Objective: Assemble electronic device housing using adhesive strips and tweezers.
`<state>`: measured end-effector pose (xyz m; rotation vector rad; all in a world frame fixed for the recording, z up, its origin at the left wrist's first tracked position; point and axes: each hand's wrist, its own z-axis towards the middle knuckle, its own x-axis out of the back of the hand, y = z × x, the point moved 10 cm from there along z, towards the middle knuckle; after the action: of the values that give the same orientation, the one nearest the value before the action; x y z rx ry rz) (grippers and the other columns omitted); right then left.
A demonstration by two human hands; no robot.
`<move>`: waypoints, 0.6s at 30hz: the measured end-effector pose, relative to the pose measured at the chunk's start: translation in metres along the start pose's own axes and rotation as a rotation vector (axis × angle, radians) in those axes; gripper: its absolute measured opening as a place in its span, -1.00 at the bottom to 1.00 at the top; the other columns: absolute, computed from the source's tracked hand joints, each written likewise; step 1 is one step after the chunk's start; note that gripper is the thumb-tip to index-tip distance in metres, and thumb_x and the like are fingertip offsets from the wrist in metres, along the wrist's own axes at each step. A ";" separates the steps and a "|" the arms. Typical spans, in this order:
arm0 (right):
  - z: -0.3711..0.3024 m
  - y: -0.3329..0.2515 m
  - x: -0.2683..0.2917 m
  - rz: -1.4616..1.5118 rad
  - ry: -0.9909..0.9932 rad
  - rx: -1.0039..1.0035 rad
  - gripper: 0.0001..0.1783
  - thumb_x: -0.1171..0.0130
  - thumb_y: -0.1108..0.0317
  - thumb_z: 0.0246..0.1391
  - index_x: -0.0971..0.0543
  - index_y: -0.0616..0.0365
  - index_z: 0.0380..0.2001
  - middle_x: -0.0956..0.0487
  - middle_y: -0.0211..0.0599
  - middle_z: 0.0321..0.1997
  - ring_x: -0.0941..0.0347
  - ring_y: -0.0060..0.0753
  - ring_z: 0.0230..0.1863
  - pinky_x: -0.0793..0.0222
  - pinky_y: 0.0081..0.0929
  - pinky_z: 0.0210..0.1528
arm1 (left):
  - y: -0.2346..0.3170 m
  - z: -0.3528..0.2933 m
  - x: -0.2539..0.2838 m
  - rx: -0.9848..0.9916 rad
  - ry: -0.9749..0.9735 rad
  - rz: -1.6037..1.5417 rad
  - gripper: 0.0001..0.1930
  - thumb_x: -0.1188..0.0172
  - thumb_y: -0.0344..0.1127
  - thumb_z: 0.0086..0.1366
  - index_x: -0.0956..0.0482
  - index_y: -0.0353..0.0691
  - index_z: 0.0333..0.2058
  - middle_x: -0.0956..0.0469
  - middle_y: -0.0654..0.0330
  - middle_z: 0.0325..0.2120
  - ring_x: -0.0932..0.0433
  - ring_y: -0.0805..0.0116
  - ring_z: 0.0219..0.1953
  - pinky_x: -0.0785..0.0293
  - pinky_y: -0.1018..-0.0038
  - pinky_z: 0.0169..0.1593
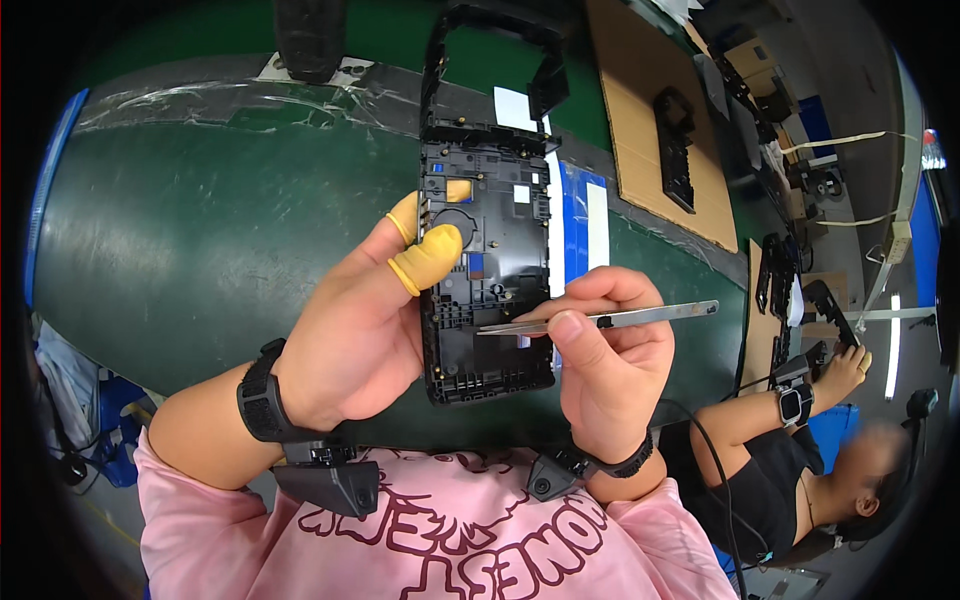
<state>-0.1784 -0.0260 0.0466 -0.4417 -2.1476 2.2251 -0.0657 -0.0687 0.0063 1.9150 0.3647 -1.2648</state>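
Observation:
My left hand (365, 320) grips a long black plastic housing (500, 220) by its left side. Yellow finger cots cover its thumb and a finger, the thumb pressing on the inner face. Ribs, brass-coloured inserts and a small white square patch (521, 194) show inside the housing, and its far end is an open frame. Metal tweezers (650, 314) are pinched between the thumb and fingers of my right hand (610, 360). Their tips lie over the lower part of the housing; whether they touch it, or hold anything, I cannot make out.
Under the housing is a green work mat (230, 230). A blue-and-white item (580, 225) lies just right of it. Farther right, another black frame (677, 150) rests on a cardboard sheet (635, 100). A co-worker (770, 470) at right reaches toward more black parts (830, 310).

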 end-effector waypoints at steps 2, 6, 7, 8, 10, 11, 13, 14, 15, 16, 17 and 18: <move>-0.001 0.001 0.000 0.028 0.001 0.018 -0.75 -0.09 0.63 -0.10 -0.34 0.34 -0.28 -0.53 -0.14 -0.40 -0.47 -0.51 -0.37 -0.38 -0.68 -0.30 | -0.001 -0.001 0.000 0.011 0.007 -0.009 -0.56 0.07 -0.25 0.25 -0.12 -0.11 0.09 -0.33 0.18 -0.07 -0.38 0.33 -0.06 -0.36 0.36 -0.01; -0.001 -0.001 -0.002 0.036 0.001 0.041 -0.74 -0.09 0.63 -0.09 -0.34 0.35 -0.27 -0.53 -0.14 -0.40 -0.47 -0.50 -0.37 -0.39 -0.66 -0.28 | 0.000 -0.001 0.001 -0.013 -0.018 -0.009 -0.56 0.07 -0.27 0.25 -0.12 -0.11 0.10 -0.33 0.18 -0.07 -0.37 0.34 -0.06 -0.36 0.36 -0.01; -0.001 0.000 -0.002 0.036 0.002 0.038 -0.74 -0.09 0.63 -0.09 -0.34 0.35 -0.27 -0.53 -0.14 -0.40 -0.47 -0.50 -0.37 -0.39 -0.66 -0.28 | 0.001 0.000 0.000 -0.027 -0.022 -0.010 -0.56 0.07 -0.28 0.25 -0.12 -0.12 0.10 -0.33 0.17 -0.07 -0.37 0.35 -0.06 -0.36 0.36 -0.01; 0.000 -0.001 -0.003 0.028 -0.004 0.043 -0.74 -0.10 0.62 -0.09 -0.34 0.35 -0.27 -0.53 -0.14 -0.40 -0.47 -0.50 -0.37 -0.39 -0.66 -0.28 | 0.001 0.000 0.001 -0.025 -0.020 -0.010 -0.56 0.07 -0.28 0.25 -0.12 -0.12 0.10 -0.33 0.17 -0.07 -0.37 0.35 -0.06 -0.36 0.36 -0.01; 0.001 -0.001 -0.004 0.023 -0.014 0.045 -0.74 -0.10 0.62 -0.09 -0.34 0.35 -0.27 -0.53 -0.14 -0.41 -0.47 -0.50 -0.36 -0.39 -0.65 -0.27 | 0.001 -0.001 -0.001 -0.030 -0.030 -0.012 -0.58 0.08 -0.28 0.25 -0.13 -0.12 0.09 -0.33 0.17 -0.07 -0.37 0.35 -0.06 -0.36 0.37 0.00; 0.001 -0.002 -0.003 0.025 -0.015 0.044 -0.74 -0.10 0.62 -0.09 -0.34 0.35 -0.27 -0.53 -0.14 -0.41 -0.47 -0.50 -0.36 -0.39 -0.65 -0.27 | 0.000 0.000 -0.001 -0.030 -0.027 -0.011 -0.58 0.08 -0.28 0.25 -0.13 -0.12 0.09 -0.33 0.17 -0.07 -0.37 0.35 -0.06 -0.36 0.37 0.00; 0.001 -0.001 -0.006 0.020 -0.019 0.040 -0.74 -0.10 0.62 -0.09 -0.34 0.35 -0.27 -0.54 -0.14 -0.41 -0.47 -0.49 -0.36 -0.39 -0.65 -0.27 | 0.001 -0.001 0.001 -0.042 -0.021 -0.025 -0.59 0.07 -0.28 0.25 -0.15 -0.13 0.07 -0.33 0.17 -0.07 -0.37 0.36 -0.05 -0.35 0.37 0.00; 0.001 -0.001 -0.007 0.024 -0.022 0.042 -0.74 -0.10 0.62 -0.09 -0.34 0.35 -0.27 -0.54 -0.14 -0.41 -0.47 -0.49 -0.36 -0.39 -0.64 -0.26 | 0.002 -0.002 0.003 -0.043 -0.021 -0.029 -0.59 0.07 -0.28 0.25 -0.15 -0.13 0.07 -0.33 0.17 -0.07 -0.37 0.36 -0.05 -0.35 0.37 0.00; 0.001 -0.001 -0.006 0.032 -0.022 0.045 -0.74 -0.10 0.62 -0.09 -0.34 0.35 -0.27 -0.54 -0.14 -0.41 -0.47 -0.49 -0.36 -0.39 -0.64 -0.26 | 0.001 -0.001 0.002 -0.040 -0.024 -0.027 -0.59 0.07 -0.28 0.25 -0.16 -0.13 0.07 -0.33 0.17 -0.06 -0.37 0.36 -0.05 -0.35 0.37 0.00; 0.001 -0.001 -0.006 0.032 -0.022 0.043 -0.74 -0.10 0.62 -0.09 -0.34 0.35 -0.27 -0.54 -0.14 -0.41 -0.47 -0.49 -0.36 -0.39 -0.64 -0.26 | 0.001 -0.001 0.002 -0.037 -0.028 -0.026 -0.60 0.06 -0.28 0.25 -0.17 -0.13 0.06 -0.33 0.17 -0.06 -0.37 0.36 -0.05 -0.35 0.37 0.00; 0.002 -0.001 -0.005 0.030 -0.020 0.037 -0.74 -0.10 0.62 -0.09 -0.34 0.35 -0.27 -0.53 -0.15 -0.41 -0.47 -0.49 -0.36 -0.39 -0.64 -0.26 | 0.000 -0.001 0.002 -0.037 -0.027 -0.026 -0.60 0.06 -0.28 0.25 -0.17 -0.13 0.06 -0.33 0.17 -0.06 -0.37 0.36 -0.05 -0.35 0.37 0.00; 0.002 0.000 -0.005 0.027 -0.018 0.031 -0.74 -0.11 0.61 -0.09 -0.34 0.35 -0.27 -0.53 -0.15 -0.41 -0.47 -0.49 -0.36 -0.39 -0.64 -0.26 | 0.000 0.000 0.002 -0.037 -0.019 -0.020 -0.59 0.06 -0.28 0.25 -0.16 -0.12 0.07 -0.33 0.17 -0.06 -0.36 0.36 -0.05 -0.35 0.37 0.00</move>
<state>-0.1741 -0.0293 0.0477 -0.4546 -2.1254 2.2819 -0.0645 -0.0687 0.0044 1.8714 0.3954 -1.2807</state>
